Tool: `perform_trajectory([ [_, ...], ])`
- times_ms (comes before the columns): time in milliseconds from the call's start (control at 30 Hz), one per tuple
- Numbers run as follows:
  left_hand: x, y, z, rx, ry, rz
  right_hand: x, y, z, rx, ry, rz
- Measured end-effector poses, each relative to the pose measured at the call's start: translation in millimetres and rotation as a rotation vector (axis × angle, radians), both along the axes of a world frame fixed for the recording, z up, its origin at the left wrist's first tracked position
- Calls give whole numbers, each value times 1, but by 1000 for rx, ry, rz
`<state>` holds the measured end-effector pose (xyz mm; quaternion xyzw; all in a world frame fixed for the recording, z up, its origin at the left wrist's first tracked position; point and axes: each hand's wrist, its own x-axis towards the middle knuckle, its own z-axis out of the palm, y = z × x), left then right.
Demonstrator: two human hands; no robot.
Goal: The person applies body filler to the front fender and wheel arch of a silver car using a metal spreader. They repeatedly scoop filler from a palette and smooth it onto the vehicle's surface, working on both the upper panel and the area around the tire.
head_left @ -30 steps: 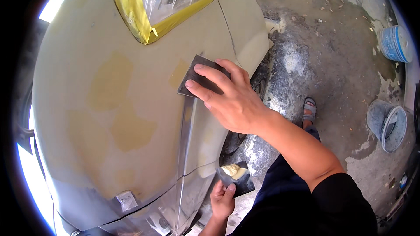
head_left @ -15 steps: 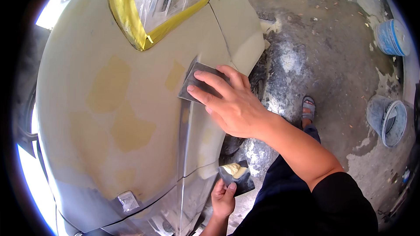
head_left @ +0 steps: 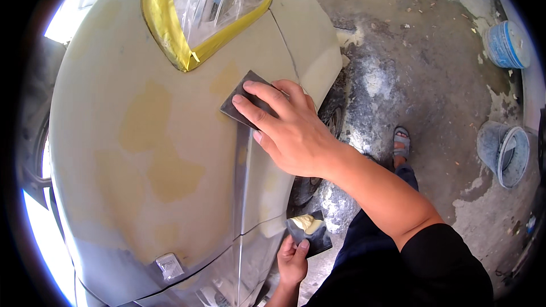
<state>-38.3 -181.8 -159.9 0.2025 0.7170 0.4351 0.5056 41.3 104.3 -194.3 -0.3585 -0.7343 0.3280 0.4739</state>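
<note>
The right hand pressed its flat, close-set fingers on a dark grey sanding block on the primed car fender, one corner pointing beyond the fingertips toward the yellow-taped headlight. Its long axis seemed to run across the fingers. The left hand pinched a dark spreader smeared with yellowish filler, above its fingers.

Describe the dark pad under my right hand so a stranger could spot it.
Start at the big beige car panel with the yellow-taped headlight near its top. Just below that tape, the right hand presses a flat dark grey sanding pad on the panel. Unlike the putty-smeared board in the left hand, it is clean.
</note>
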Motion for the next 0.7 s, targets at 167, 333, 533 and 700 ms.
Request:
perform_trajectory([
  [167, 2, 8, 3, 12, -30, -20, 18, 9, 12, -3, 61, -23],
  [333, -2, 4, -1, 17, -21, -19, 4, 25, 29, -36, 81, -34],
  [533, -2, 9, 1, 23, -22, -38, 6, 7, 15, 6, 8, -18],
  [700, 0, 15, 4, 31, -29, -56, 12, 17, 34, 4, 63, -49],
])
